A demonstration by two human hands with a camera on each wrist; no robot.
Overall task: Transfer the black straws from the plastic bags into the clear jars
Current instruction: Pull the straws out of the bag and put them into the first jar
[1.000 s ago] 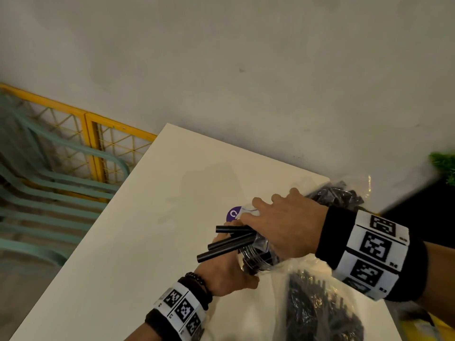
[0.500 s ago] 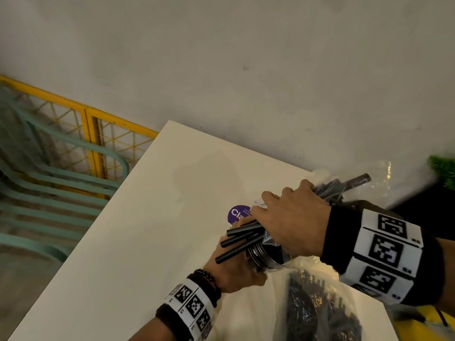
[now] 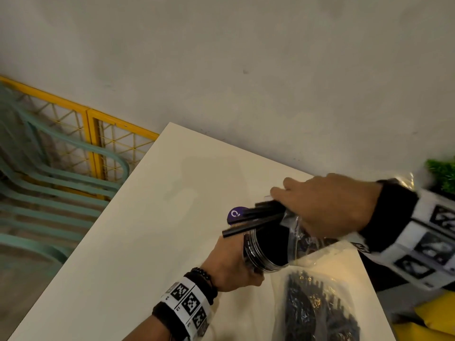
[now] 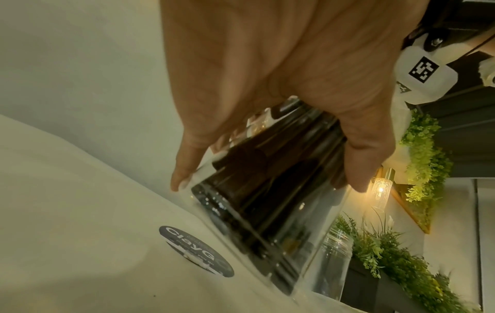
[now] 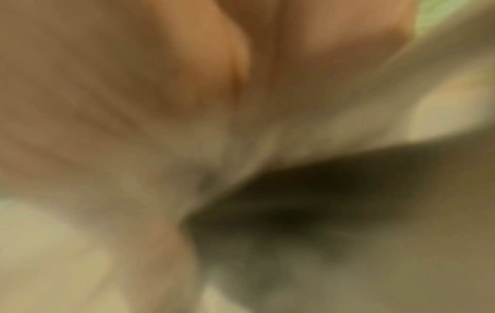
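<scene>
Left hand [image 3: 230,264] grips the tilted clear jar [image 3: 267,249] on the desk [image 3: 147,242], right hand [image 3: 327,205] clutches bagged black straws [image 3: 253,221] at its mouth; loose ones may spill outside

L hand [image 3: 230,263] grips jar [image 3: 267,247], R hand [image 3: 330,207] straws [image 3: 253,219]

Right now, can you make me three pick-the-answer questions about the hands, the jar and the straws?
1. Where is the purple sticker?
A on the white table
B on the wall
C on the chair

2. What colour are the straws?
A red
B white
C black

3. How is the jar held?
A lying alone
B tilted, gripped by the left hand
C upside down

Answers: 1 A, it sits on the white table; 2 C, they show black under the right hand; 2 aside, 3 B, fingers curl round it.
</scene>
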